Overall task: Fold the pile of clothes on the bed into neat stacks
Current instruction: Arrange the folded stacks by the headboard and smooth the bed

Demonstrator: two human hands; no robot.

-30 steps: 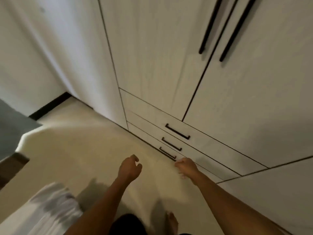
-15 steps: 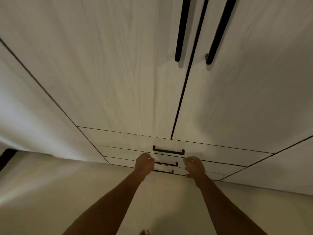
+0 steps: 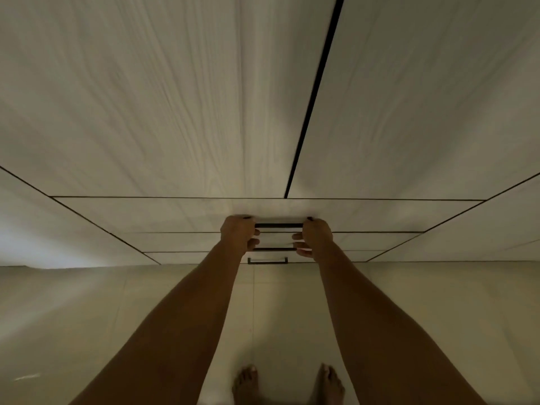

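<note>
Left hand [image 3: 238, 233]: fingers grip handle [image 3: 279, 225], left end.
Right hand [image 3: 317, 236]: fingers grip right end.
Top drawer [image 3: 146, 214]: closed, contents hidden.

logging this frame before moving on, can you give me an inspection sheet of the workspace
surface: pale tiled floor; no bed or table in view
job's things: nothing seen; no clothes in frame
clutter: nothing seen
grips: left grip and right grip are bare hands, fingers curled at opposite ends of the top drawer handle
cables: nothing seen
surroundings: pale wood-grain wardrobe doors above three stacked drawers; second handle and bottom handle sit below the held one; bare feet on the floor, light dim
</note>
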